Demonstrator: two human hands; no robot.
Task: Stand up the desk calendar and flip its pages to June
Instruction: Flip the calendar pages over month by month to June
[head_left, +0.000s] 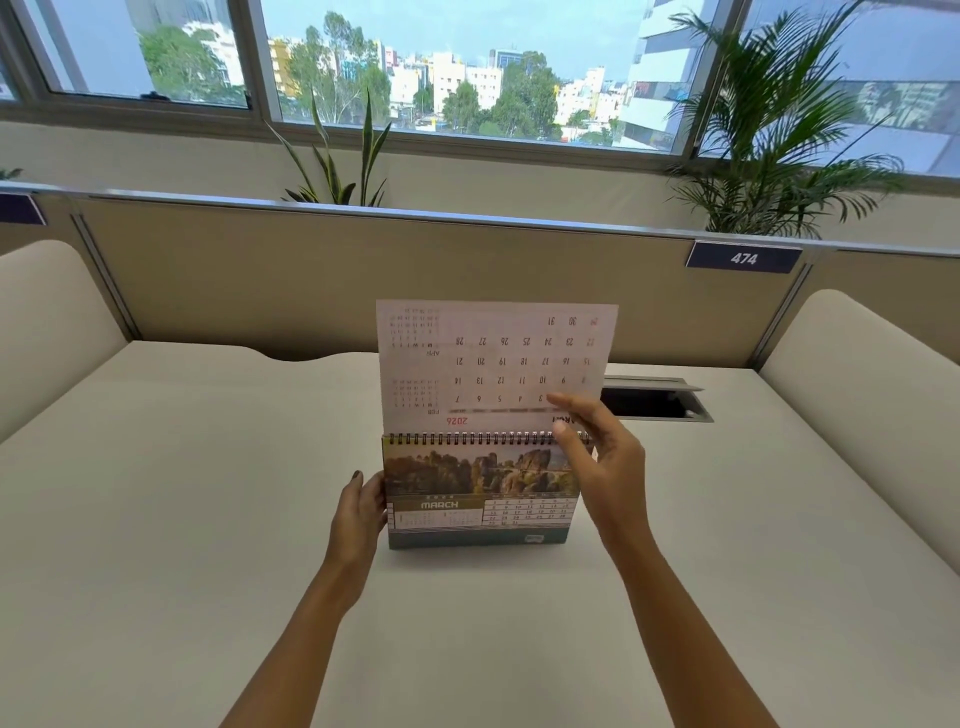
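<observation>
The desk calendar stands upright on the white desk, its spiral binding on top. Its front page shows a rocky landscape photo and the word MARCH. One page is lifted straight up above the binding, its printed dates upside down to me. My right hand pinches that raised page near its lower right corner, thumb and forefinger on the paper. My left hand grips the calendar's left edge and steadies it.
A beige partition with a tag reading 474 runs behind the desk. An open cable hatch sits just behind and right of the calendar. Plants and windows lie beyond. Rounded dividers flank both sides.
</observation>
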